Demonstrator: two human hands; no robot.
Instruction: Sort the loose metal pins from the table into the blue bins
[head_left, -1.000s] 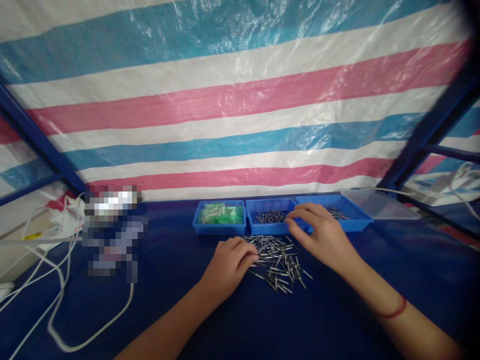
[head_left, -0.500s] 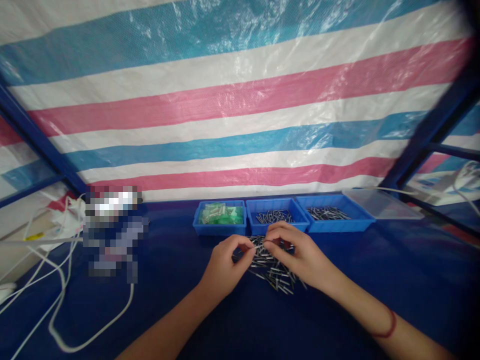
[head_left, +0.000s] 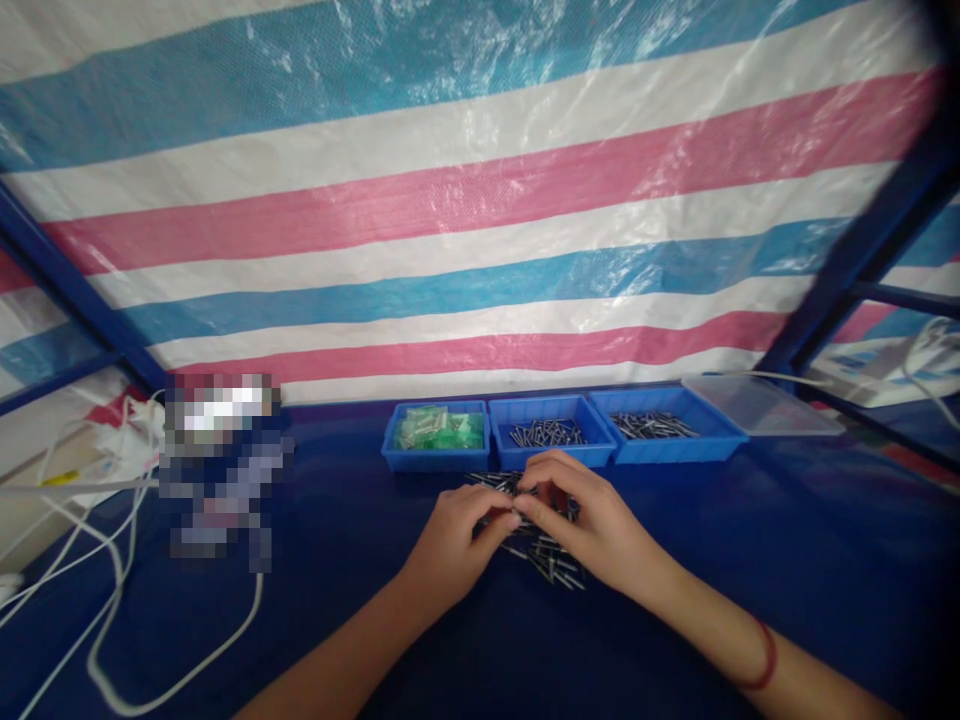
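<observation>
My left hand (head_left: 469,535) and my right hand (head_left: 581,510) meet fingertip to fingertip above a loose pile of thin metal pins (head_left: 551,565) on the blue table. Both hands are closed in a pinch, thumb against forefinger. Between them is one thin metal pin, now mostly hidden by the fingertips. The pins in the pile are dark and silvery, shaped somewhat like blind rivets, and point in all directions. My hands cover part of the pile.
Behind the pile stand a blue bin (head_left: 435,462) with green and clear plastic packets, a middle bin (head_left: 525,461) and a right bin (head_left: 679,451), both with metal pins. A clear plastic lid (head_left: 772,408) lies at the right. White cables (head_left: 176,685) run along the left.
My fingertips have come together, closing the small gap where the thin pin showed. My right hand has shifted slightly left. The camera view has moved a little.
</observation>
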